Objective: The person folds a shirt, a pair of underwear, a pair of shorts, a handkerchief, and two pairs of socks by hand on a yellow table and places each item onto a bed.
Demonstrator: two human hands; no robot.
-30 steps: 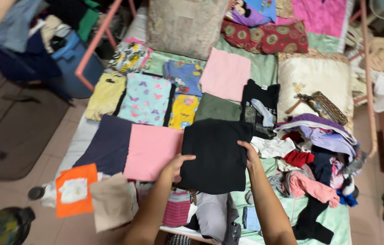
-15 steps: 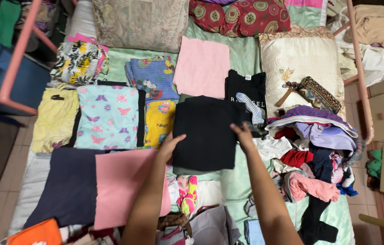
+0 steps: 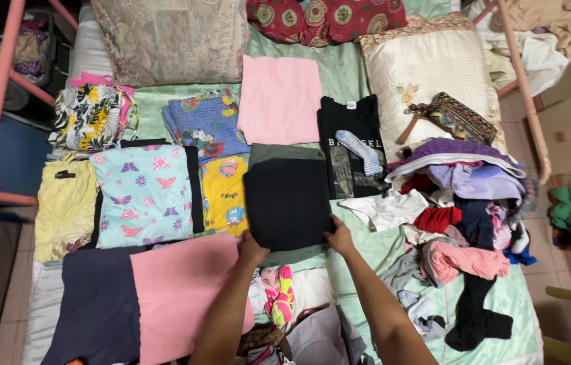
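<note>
A folded black garment (image 3: 287,203) is gripped at its near corners by the left hand (image 3: 253,249) and right hand (image 3: 341,238), fingers closed on the cloth, forearms stretched forward. It is laid on an olive folded piece (image 3: 278,154) on the bed (image 3: 373,250), between a yellow printed shirt (image 3: 224,196) and a black T-shirt (image 3: 351,145). An unsorted clothes heap (image 3: 468,216) is seen rightward.

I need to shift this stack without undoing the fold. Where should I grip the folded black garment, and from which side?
Grip the black garment at its two near corners, coming from the near edge, where the left hand and right hand already rest. It lies flat and square on a green folded piece, so probably slide fingers under both layers there.
</note>
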